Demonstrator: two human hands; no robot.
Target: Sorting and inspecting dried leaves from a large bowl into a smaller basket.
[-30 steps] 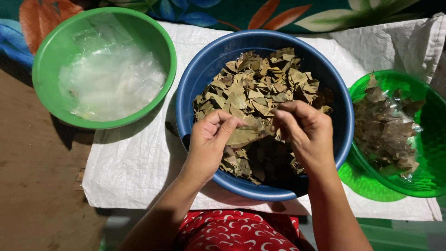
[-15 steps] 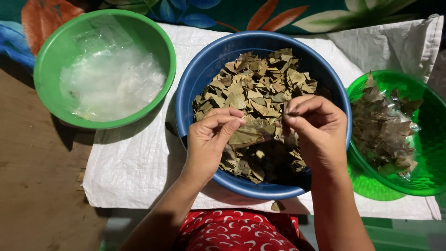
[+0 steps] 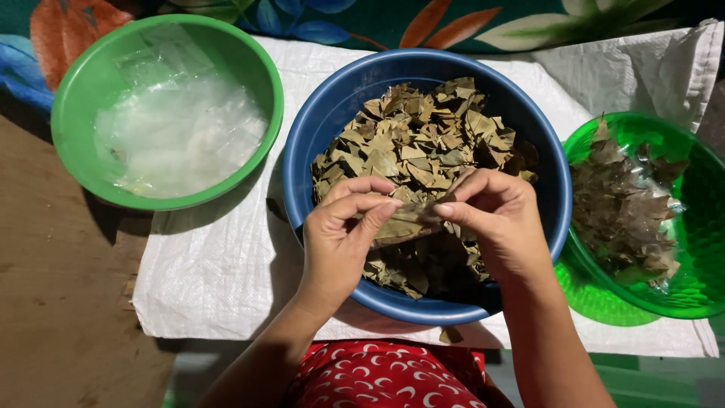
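- Risk: the leaf (image 3: 408, 221) is looking dry and brittle; both hands are pinching it from opposite ends, so too much pull or twist is likely tearing or crumbling it.
- Risk: bits could be dropping past the blue bowl (image 3: 302, 151) rim onto the white sack (image 3: 219, 279); one fragment is already lying there at the sack's near edge.
- Left hand (image 3: 340, 234): fingers curling in, thumb and forefinger closing on the leaf's left end, not a full fist.
- Right hand (image 3: 495, 219): same pinch on the leaf's right end, other fingers folding loosely.
- Leaf is hanging just above the leaf pile, over the near half of the blue bowl.
- Blue bowl is sitting mid-sack, between a green bowl (image 3: 83, 98) holding clear plastic at the far-left corner and a green basket (image 3: 695, 227) of darker leaves at the right edge.
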